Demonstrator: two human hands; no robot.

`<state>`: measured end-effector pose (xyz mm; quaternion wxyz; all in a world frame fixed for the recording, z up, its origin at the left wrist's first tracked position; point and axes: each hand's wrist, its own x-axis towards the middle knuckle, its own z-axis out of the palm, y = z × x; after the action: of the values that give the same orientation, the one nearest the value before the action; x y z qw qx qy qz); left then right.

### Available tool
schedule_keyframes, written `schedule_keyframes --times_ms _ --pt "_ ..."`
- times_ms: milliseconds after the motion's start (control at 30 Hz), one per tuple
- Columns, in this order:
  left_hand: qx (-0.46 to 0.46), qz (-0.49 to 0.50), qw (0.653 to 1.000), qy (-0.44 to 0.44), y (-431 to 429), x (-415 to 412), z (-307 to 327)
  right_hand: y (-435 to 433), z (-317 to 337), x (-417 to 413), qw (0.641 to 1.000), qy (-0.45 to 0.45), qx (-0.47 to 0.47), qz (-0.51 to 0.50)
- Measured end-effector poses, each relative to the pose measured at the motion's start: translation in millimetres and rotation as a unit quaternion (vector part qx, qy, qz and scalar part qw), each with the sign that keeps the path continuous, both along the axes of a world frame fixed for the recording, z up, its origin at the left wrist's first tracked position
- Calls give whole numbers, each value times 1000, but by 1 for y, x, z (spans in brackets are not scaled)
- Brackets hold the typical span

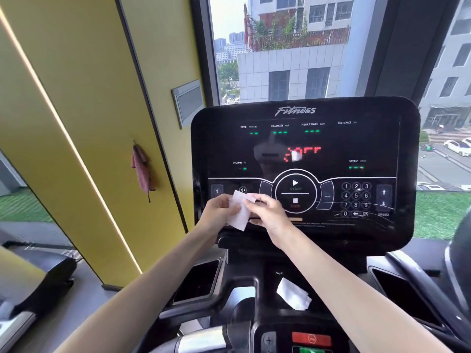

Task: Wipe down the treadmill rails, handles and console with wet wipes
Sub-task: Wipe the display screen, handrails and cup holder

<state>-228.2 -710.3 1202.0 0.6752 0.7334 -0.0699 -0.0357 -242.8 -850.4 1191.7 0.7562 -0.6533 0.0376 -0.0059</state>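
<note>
The black treadmill console (pixel 303 149) stands in front of me, its lit display showing dashes and red dots. A white wet wipe (pixel 240 212) hangs in front of the console's lower left buttons. My left hand (pixel 219 210) pinches its left edge and my right hand (pixel 267 212) pinches its upper right edge, so the wipe is stretched between them. A second crumpled white wipe (pixel 293 295) lies on the dark tray below the console. Wet streaks show around the number keypad (pixel 356 200) at the lower right.
Two open cup pockets (pixel 198 281) (pixel 397 289) flank the tray. A red stop button (pixel 311 338) sits at the bottom centre. A yellow wall (pixel 89 123) with a hanging reddish cloth (pixel 141 169) is left; a window lies behind. Another treadmill (pixel 33 276) is at far left.
</note>
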Motion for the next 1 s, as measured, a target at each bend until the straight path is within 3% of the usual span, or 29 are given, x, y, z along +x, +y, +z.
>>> schedule_keyframes --times_ms 167,267,367,467,533,633,767,867,1000 --pt "-5 7 1000 28 5 2 -11 2 -3 2 999 -10 -29 12" --pt "3 21 998 53 8 6 -12 0 -8 5 988 -60 -140 -30" --pt "121 147 978 -79 20 27 4 -9 -14 6 935 -147 -308 -91" --pt "193 332 897 -219 28 49 32 -18 -20 3 853 -211 -465 -111" --pt "237 373 854 -273 21 61 41 -22 -24 0 797 -237 -540 -127" --pt "324 351 818 -320 -2 76 28 -28 -33 -3 752 -242 -601 -127" --pt "328 327 819 -339 -27 66 -14 -38 -42 -3 737 -238 -621 -124" --pt "383 174 789 -447 -44 38 -65 -43 -48 -4 724 -237 -631 -142" --pt "465 -27 691 -552 -20 34 -73 -47 -54 -8 711 -252 -641 -145"
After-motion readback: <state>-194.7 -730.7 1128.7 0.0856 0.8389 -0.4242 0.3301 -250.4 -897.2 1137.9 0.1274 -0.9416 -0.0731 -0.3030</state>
